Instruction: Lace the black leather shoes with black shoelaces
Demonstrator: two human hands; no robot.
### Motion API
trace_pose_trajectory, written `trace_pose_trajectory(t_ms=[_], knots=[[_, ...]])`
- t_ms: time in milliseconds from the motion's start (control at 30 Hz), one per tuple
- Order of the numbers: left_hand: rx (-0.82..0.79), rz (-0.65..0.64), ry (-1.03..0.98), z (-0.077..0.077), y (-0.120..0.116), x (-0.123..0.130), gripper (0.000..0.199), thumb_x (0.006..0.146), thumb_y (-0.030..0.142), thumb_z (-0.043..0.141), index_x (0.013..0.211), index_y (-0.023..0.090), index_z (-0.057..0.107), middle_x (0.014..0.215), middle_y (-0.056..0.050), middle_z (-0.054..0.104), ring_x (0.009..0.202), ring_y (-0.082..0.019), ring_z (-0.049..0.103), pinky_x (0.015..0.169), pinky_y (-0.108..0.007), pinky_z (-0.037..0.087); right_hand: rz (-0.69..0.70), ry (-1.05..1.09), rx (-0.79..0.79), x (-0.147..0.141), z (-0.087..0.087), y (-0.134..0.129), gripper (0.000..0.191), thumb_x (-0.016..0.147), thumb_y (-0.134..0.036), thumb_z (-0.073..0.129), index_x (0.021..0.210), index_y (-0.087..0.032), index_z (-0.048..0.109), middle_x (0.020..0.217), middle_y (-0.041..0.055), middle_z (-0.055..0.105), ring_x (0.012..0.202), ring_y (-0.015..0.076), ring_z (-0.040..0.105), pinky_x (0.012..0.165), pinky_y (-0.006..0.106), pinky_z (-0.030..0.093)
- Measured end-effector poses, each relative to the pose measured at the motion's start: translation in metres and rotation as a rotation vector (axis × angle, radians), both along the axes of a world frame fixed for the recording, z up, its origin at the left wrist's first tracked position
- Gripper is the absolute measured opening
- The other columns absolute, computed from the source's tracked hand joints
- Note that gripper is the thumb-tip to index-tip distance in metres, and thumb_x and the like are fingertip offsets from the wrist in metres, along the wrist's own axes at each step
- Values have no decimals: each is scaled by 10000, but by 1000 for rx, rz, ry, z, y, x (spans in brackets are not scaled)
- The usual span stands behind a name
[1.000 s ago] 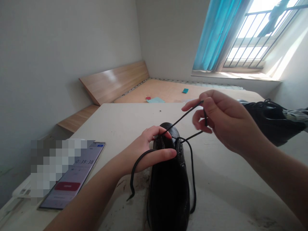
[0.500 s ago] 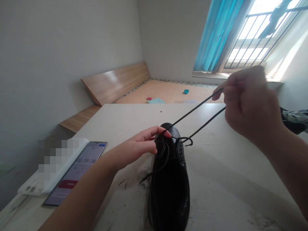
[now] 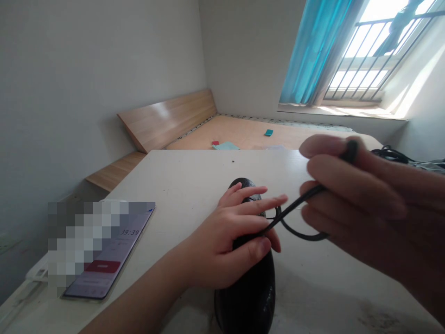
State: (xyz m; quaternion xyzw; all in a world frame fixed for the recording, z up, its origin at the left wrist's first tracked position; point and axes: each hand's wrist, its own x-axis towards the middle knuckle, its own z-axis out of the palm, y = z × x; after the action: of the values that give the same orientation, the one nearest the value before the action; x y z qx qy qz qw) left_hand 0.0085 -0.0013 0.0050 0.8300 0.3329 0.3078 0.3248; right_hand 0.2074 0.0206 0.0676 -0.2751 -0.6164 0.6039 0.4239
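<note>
A black leather shoe (image 3: 248,301) points its toe toward me on the white table. My left hand (image 3: 239,236) lies across the shoe's lacing area, some fingers stretched out, the thumb and a bent finger closed around the dark shoelace (image 3: 292,207). In front of the table's right side, raised and close to the camera, my right hand (image 3: 351,195) grips the other part of the lace. The lace runs between both hands, with a slack loop hanging below. My left hand hides the eyelets and most of the tongue.
A phone (image 3: 104,264) showing a timer lies at the table's left, beside a partly blurred white object (image 3: 38,273). Behind the table (image 3: 181,181) is a bed (image 3: 243,127) with small items on it. Black cables (image 3: 391,153) lie at the right.
My right hand has come lower and nearer with the lace, which has gone from taut to slack. My left hand has moved from the shoe's side over its lacing and grasps the lace.
</note>
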Motion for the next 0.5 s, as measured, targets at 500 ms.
trace_pose_trajectory(t_ms=[500], knots=[[-187, 123, -450, -2, 9, -9, 330, 997, 315, 425, 750, 187, 602, 901, -48, 563, 966, -210, 548, 938, -319, 411, -435, -1109, 1671, 9, -22, 34, 328, 993, -316, 452, 701, -206, 555, 571, 34, 521, 586, 180, 463, 548, 333, 240]])
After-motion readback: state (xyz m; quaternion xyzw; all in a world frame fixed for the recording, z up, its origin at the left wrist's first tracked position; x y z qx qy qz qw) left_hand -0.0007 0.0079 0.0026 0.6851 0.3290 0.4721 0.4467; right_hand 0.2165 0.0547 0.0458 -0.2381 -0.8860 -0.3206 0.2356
